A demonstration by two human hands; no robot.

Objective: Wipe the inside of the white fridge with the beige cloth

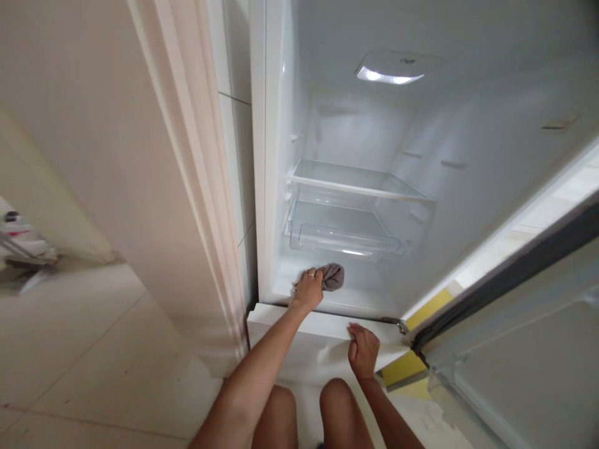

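Observation:
My left hand [309, 289] is closed on a grey cloth [333, 275] and presses it on the white floor of the open fridge compartment [374, 293], near its front left corner. There is a ring on one finger of that hand. My right hand [362, 350] rests with curled fingers on the top edge of the white lower drawer front [299, 324], just below the compartment. My bare knees show at the bottom of the view.
Inside the fridge are a glass shelf [355, 181] and a clear crisper drawer [341, 237] under it, with a lit lamp [390, 75] above. The open fridge door [524, 337] stands at the right. A cream wall [140, 187] and tiled floor [84, 349] lie to the left.

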